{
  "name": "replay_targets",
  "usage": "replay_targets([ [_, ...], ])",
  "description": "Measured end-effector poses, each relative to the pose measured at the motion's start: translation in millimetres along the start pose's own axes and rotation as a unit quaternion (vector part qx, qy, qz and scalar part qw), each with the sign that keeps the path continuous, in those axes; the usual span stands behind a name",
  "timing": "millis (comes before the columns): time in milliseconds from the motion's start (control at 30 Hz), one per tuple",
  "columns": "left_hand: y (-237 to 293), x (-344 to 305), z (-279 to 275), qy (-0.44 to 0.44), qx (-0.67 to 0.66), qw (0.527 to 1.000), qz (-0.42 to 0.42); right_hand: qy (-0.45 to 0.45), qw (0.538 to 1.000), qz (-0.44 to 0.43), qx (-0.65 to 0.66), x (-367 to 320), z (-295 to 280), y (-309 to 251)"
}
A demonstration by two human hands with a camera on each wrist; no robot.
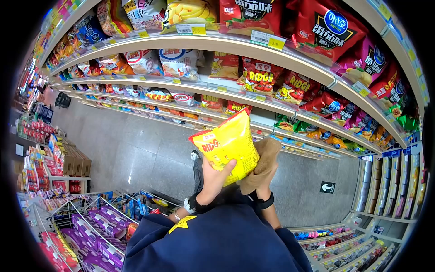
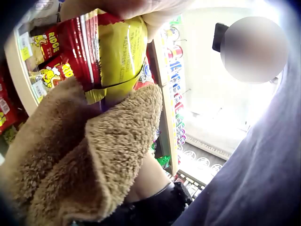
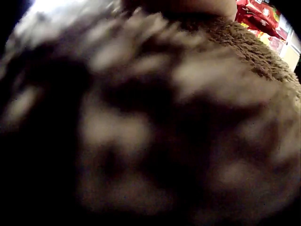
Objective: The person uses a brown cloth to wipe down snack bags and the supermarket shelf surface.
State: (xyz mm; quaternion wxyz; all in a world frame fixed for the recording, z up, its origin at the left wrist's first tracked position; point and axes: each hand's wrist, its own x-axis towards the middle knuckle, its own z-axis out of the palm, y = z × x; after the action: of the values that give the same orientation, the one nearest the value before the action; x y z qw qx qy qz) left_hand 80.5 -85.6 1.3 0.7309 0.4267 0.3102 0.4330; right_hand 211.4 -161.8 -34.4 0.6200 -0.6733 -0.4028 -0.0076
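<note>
A yellow and red bag of RIDGE chips [image 1: 235, 147] is gripped by my left hand [image 1: 214, 177], its thumb lying across the bag's face. My right hand [image 1: 265, 188] holds a fuzzy brown cloth [image 1: 266, 158] right beside the bag. In the left wrist view the cloth [image 2: 124, 136] overlaps the lower end of the chip bag [image 2: 123, 54], and my left hand's fingers [image 2: 157, 12] are at the top. The cloth [image 3: 249, 47] fills most of the right wrist view, blurred and dark, hiding most of the right hand.
Shelves [image 1: 247, 45] packed with chip bags stretch across the far side, with price tags along their edges. Wire racks [image 1: 90, 222] of purple packages stand at lower left, cardboard boxes [image 1: 74, 163] beyond. More shelving [image 1: 389, 186] stands at right. A floor arrow sign [image 1: 327, 187] lies on the grey floor.
</note>
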Motion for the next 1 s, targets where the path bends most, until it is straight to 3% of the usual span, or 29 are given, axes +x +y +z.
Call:
replay_targets([
  [33, 1.8, 0.8, -0.3, -0.005, -0.003, 1.000, 0.013, 0.012, 1.000, -0.009, 0.009, 0.6, -1.2, 1.3],
  [100, 7.6, 2.0, -4.4, -0.014, -0.008, 0.999, 0.041, 0.122, 0.991, 0.051, 0.026, -6.0, 3.1, 27.6],
  [167, 12.6, 5.1, -11.3, -0.013, 0.005, 0.998, 0.054, 0.144, 0.979, 0.125, 0.072, -7.6, -5.0, 39.6],
  [267, 13.7, 9.2, -16.4, 0.009, 0.013, 0.998, 0.066, 0.048, 0.946, 0.257, 0.194, 6.6, -32.9, 33.2],
  [467, 0.1, 10.1, -11.0, 0.050, 0.060, 0.995, 0.063, 0.033, 0.972, 0.144, 0.182, 17.6, -20.0, -1.0],
  [567, -11.5, 13.1, -3.4, 0.063, 0.090, 0.990, 0.083, -0.148, 0.968, 0.167, 0.116, 14.1, -24.2, -14.6],
  [633, -20.3, 14.6, 1.7, 0.064, 0.090, 0.991, 0.079, -0.167, 0.985, 0.029, 0.039, 22.0, -8.7, -37.8],
  [700, -34.6, 17.5, 1.3, 0.054, 0.088, 0.991, 0.082, -0.185, 0.977, 0.097, -0.042, 15.1, -2.7, -58.1],
  [800, -40.5, 20.7, 2.2, 0.071, 0.165, 0.978, 0.103, -0.202, 0.973, 0.070, -0.086, 3.0, 8.2, -52.4],
  [933, -41.0, 19.1, -4.6, -0.002, 0.354, 0.922, 0.159, -0.202, 0.969, 0.084, -0.114, 0.0, 21.0, -53.7],
  [1000, -39.0, 16.7, -4.6, -0.039, 0.375, 0.909, 0.177, -0.202, 0.970, 0.112, -0.073, -2.6, 22.6, -39.5],
])
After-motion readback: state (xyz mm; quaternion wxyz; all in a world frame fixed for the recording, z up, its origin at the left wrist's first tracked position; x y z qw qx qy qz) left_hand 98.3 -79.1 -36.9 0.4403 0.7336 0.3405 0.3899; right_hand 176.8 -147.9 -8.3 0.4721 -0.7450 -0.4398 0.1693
